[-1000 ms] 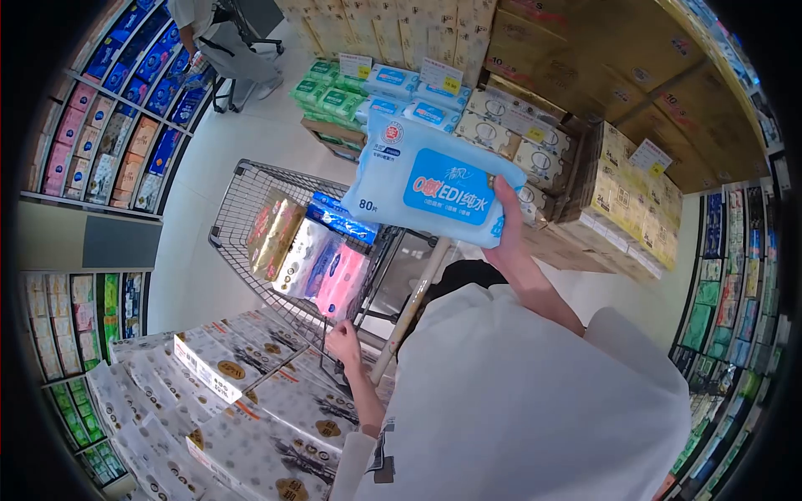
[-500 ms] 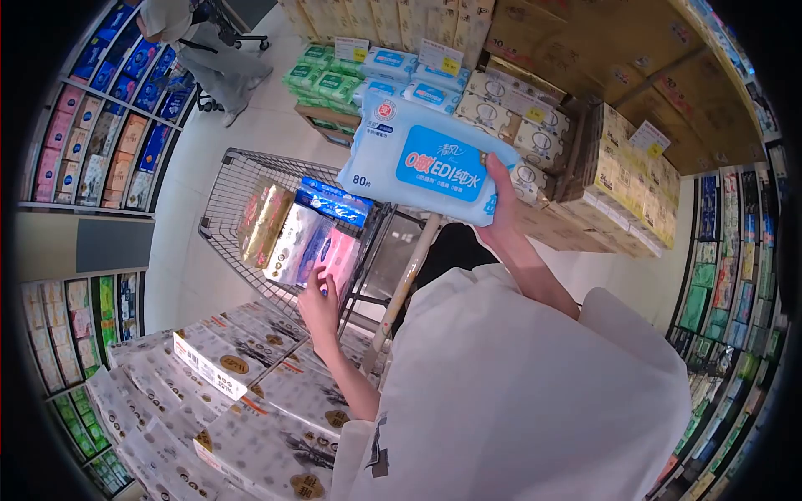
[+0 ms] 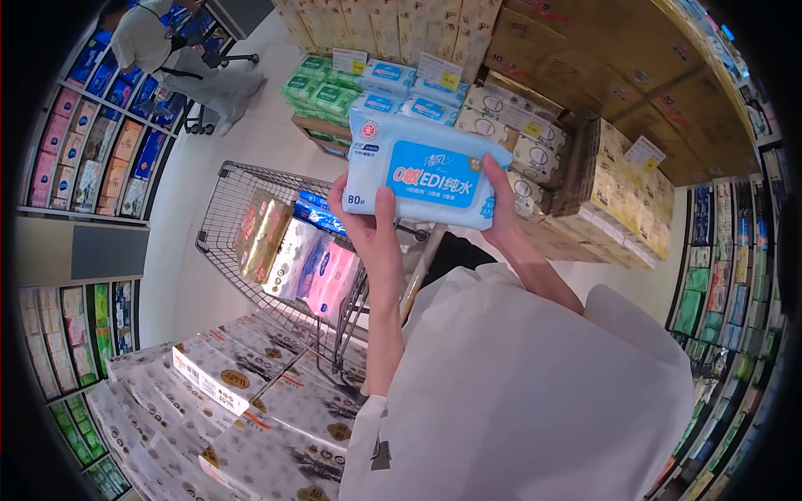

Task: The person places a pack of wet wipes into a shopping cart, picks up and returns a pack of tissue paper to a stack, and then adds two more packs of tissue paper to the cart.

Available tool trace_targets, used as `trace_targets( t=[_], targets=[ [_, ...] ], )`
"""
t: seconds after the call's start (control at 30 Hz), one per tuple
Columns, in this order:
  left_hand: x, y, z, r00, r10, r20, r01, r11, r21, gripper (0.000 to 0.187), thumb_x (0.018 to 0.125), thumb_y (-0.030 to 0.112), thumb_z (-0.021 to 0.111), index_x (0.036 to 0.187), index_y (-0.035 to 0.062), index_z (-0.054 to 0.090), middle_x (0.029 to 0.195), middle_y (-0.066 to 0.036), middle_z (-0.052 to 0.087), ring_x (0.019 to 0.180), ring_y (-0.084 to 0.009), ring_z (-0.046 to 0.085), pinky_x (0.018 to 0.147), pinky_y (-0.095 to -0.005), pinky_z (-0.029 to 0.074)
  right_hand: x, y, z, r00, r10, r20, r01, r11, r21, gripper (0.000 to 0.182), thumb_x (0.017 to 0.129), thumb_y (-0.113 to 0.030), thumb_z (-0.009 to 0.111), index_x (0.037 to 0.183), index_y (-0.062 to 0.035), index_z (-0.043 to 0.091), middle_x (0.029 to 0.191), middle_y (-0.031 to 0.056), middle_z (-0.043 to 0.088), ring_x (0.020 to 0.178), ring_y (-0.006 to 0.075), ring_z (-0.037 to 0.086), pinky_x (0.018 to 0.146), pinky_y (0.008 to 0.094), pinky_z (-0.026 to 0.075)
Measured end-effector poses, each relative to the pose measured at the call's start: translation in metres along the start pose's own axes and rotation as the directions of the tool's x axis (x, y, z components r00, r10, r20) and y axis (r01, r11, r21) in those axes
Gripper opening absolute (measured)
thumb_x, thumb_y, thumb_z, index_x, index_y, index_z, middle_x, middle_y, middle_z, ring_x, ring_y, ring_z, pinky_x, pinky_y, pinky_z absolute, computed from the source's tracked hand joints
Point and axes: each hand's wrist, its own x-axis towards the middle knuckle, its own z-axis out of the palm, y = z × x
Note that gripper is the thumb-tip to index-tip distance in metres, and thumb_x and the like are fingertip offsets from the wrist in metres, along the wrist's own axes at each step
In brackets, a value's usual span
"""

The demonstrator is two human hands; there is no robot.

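Both hands hold a light blue pack of wet wipes (image 3: pixel 430 171) in front of me, its printed face turned up and tilted slightly. My left hand (image 3: pixel 372 230) grips the lower left corner, thumb on the front and fingers behind. At the right end, my right hand (image 3: pixel 499 204) has its thumb on the front, with the other fingers hidden behind the pack. Below and to the left stands a wire shopping cart (image 3: pixel 219 209). In it lie a gold pack (image 3: pixel 266 238), a white pack (image 3: pixel 290 259), a pink and purple pack (image 3: pixel 332 280) and a blue pack (image 3: pixel 317 210).
Beyond the cart, green packs (image 3: pixel 322 88) and more blue wipes packs (image 3: pixel 388 77) sit on a display with price cards. Cartons (image 3: pixel 631 188) stand to the right. Stacked tissue packs (image 3: pixel 251 401) fill the lower left. A person (image 3: pixel 180 67) stands with a cart at upper left.
My left hand has risen from the packs in the cart to the left end of the wipes pack. The pack has levelled a little. The person at upper left has shifted.
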Motion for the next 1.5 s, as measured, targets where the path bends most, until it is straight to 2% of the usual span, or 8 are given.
trace_targets(
  t=[0.23, 0.5, 0.77, 0.93, 1.0, 1.13, 1.2, 1.5],
  targets=[
    [0.025, -0.028, 0.013, 0.996, -0.083, -0.043, 0.082, 0.996, -0.019, 0.049, 0.098, 0.012, 0.058, 0.138, 0.012, 0.03, 0.13, -0.009, 0.049, 0.116, -0.0147, 0.052, 0.092, -0.0294, 0.048, 0.035, 0.007, -0.018, 0.997, 0.008, -0.075, -0.013, 0.998, -0.069, 0.064, 0.089, -0.038, 0.067, 0.137, -0.0076, 0.04, 0.128, 0.0096, 0.05, 0.118, 0.0199, 0.051, 0.1, 0.0365, 0.044],
    [0.064, -0.07, 0.015, 0.922, -0.325, -0.212, 0.323, 0.945, -0.043, 0.061, 0.093, 0.016, 0.066, 0.141, 0.0123, 0.028, 0.127, -0.011, 0.051, 0.114, -0.0177, 0.05, 0.091, -0.0314, 0.043, 0.09, 0.031, -0.046, 0.941, 0.3, -0.154, -0.335, 0.886, -0.32, 0.083, 0.084, -0.036, 0.075, 0.143, -0.0032, 0.028, 0.134, 0.0147, 0.046, 0.125, 0.0233, 0.048, 0.103, 0.0357, 0.043],
    [0.17, -0.145, 0.01, 0.859, -0.436, -0.267, 0.374, 0.892, -0.252, 0.07, 0.091, 0.016, 0.07, 0.145, 0.013, 0.026, 0.134, -0.011, 0.049, 0.119, -0.0239, 0.053, 0.096, -0.0435, 0.048, 0.207, 0.09, -0.039, 0.967, 0.248, -0.063, -0.253, 0.897, -0.362, 0.097, 0.077, -0.038, 0.081, 0.145, -0.0031, 0.021, 0.138, 0.014, 0.042, 0.128, 0.0221, 0.044, 0.105, 0.0337, 0.039],
    [0.263, -0.231, -0.04, 0.812, -0.527, -0.252, 0.479, 0.848, -0.228, 0.064, 0.088, 0.026, 0.073, 0.14, 0.0107, 0.037, 0.132, -0.011, 0.052, 0.118, -0.0257, 0.055, 0.095, -0.0447, 0.05, 0.289, 0.159, -0.048, 0.831, 0.556, -0.034, -0.555, 0.822, -0.127, 0.097, 0.081, -0.046, 0.076, 0.149, -0.0094, 0.016, 0.149, 0.0166, 0.032, 0.135, 0.0276, 0.039, 0.108, 0.0447, 0.036],
    [0.292, -0.266, -0.049, 0.807, -0.519, -0.281, 0.48, 0.854, -0.2, 0.063, 0.088, 0.028, 0.073, 0.138, 0.0108, 0.04, 0.131, -0.011, 0.052, 0.117, -0.0258, 0.056, 0.094, -0.0444, 0.051, 0.31, 0.207, -0.063, 0.652, 0.756, -0.062, -0.757, 0.653, -0.008, 0.093, 0.083, -0.048, 0.074, 0.148, -0.0094, 0.02, 0.15, 0.0164, 0.031, 0.133, 0.0317, 0.041, 0.107, 0.0471, 0.036],
    [0.337, -0.324, -0.061, 0.828, -0.475, -0.299, 0.463, 0.879, -0.114, 0.061, 0.09, 0.029, 0.071, 0.138, 0.0078, 0.042, 0.127, -0.011, 0.056, 0.113, -0.0249, 0.058, 0.092, -0.0424, 0.053, 0.341, 0.239, -0.075, 0.622, 0.779, -0.076, -0.745, 0.619, 0.249, 0.094, 0.083, -0.048, 0.071, 0.148, -0.0081, 0.017, 0.152, 0.0184, 0.024, 0.129, 0.0411, 0.044, 0.108, 0.0539, 0.033],
    [0.354, -0.344, -0.058, 0.807, -0.498, -0.317, 0.477, 0.866, -0.146, 0.066, 0.086, 0.024, 0.075, 0.139, 0.0104, 0.038, 0.129, -0.011, 0.054, 0.114, -0.0261, 0.057, 0.093, -0.0428, 0.052, 0.346, 0.23, -0.083, 0.608, 0.783, -0.129, -0.782, 0.619, 0.075, 0.073, 0.091, -0.046, 0.063, 0.146, -0.0099, 0.03, 0.147, 0.0146, 0.036, 0.126, 0.0294, 0.05, 0.105, 0.043, 0.04],
    [0.374, -0.425, -0.034, 0.809, -0.538, -0.236, 0.511, 0.843, -0.166, 0.068, 0.085, 0.018, 0.076, 0.141, 0.0158, 0.036, 0.135, -0.009, 0.05, 0.121, -0.0252, 0.053, 0.097, -0.0432, 0.049, 0.255, 0.208, -0.131, 0.615, 0.788, -0.029, -0.777, 0.599, -0.194, 0.048, 0.096, -0.041, 0.058, 0.131, -0.01, 0.049, 0.113, 0.0048, 0.063, 0.098, 0.0154, 0.063, 0.086, 0.0295, 0.049]
  ],
)
